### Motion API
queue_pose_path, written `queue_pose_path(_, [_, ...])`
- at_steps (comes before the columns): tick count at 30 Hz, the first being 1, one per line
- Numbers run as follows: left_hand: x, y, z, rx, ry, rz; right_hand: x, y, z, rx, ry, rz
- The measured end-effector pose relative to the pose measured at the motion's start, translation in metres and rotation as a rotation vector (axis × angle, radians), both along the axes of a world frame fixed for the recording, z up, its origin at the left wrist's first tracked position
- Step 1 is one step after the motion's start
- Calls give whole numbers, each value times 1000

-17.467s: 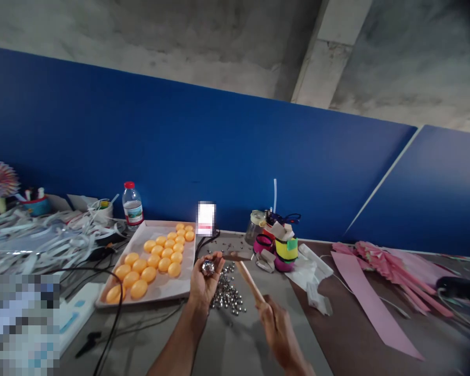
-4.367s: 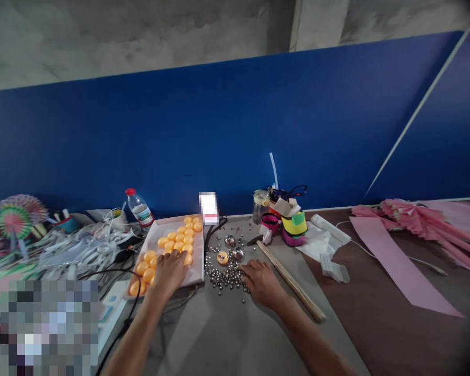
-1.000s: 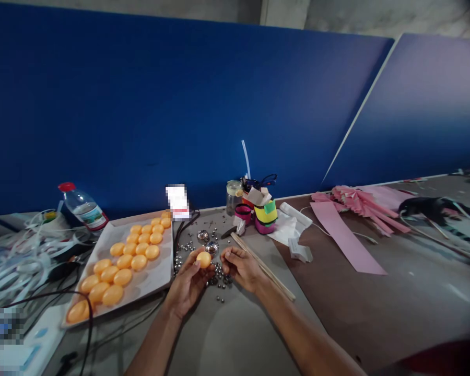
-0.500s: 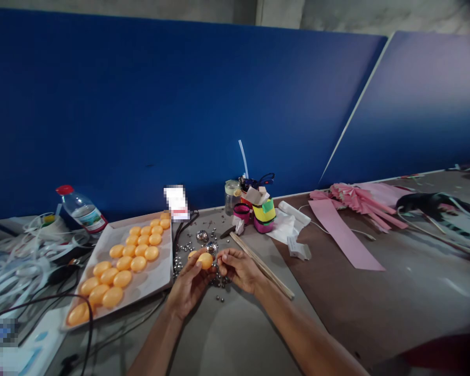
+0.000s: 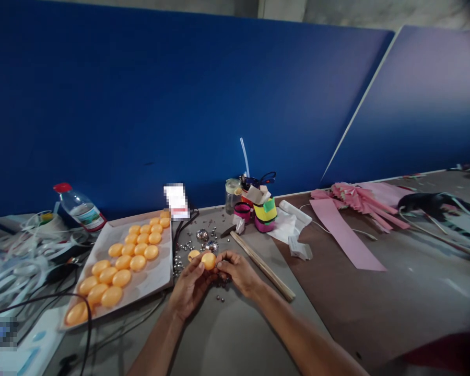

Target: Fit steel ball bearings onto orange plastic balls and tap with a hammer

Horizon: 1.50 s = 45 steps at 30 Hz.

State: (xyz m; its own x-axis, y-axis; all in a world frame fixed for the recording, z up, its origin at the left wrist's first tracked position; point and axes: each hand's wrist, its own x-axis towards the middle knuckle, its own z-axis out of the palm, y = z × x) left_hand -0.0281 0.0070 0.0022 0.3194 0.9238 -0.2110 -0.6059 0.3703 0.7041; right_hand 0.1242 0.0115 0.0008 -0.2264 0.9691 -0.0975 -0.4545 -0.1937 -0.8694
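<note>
My left hand [image 5: 188, 290] is closed round an orange ping-pong ball [image 5: 209, 260], which sits at its fingertips. Close to the ball's right side, my right hand [image 5: 238, 272] pinches thumb and fingers together; at their tips is something small and dark that I cannot make out. Just behind my left fingers lies a second orange ball [image 5: 194, 255] with a dark mark on it. Loose silver beads [image 5: 178, 265] are scattered around and under my hands. Two larger shiny silver clusters [image 5: 202, 235] stand a little farther back.
To the left, a white-lined tray [image 5: 154, 277] holds rows of orange balls. Beyond it are a red-capped bottle [image 5: 82, 211] and tangled tubing [image 5: 19, 266]. Wooden sticks [image 5: 262, 266], a glass jar [image 5: 232, 196], a yellow-and-pink container [image 5: 265, 213] and pink strips [image 5: 347, 235] lie rightward.
My right fingertips have come up against the right side of the orange ball, closing the small gap. The held ball has shifted slightly right, showing more of the ball behind it.
</note>
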Motion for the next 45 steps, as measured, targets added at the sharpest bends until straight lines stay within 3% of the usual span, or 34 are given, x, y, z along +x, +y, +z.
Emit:
queue_pose_path(7, [8,-3,4,51,6,20,-1,2,-6,10,-5,-5])
queue_pose_path(40, [7,0,-12,158,215,42,2,3,-6,44,-45,53])
queue_pose_path(45, [3,2,-8,202,257,153,3,3,-5,34,1,49])
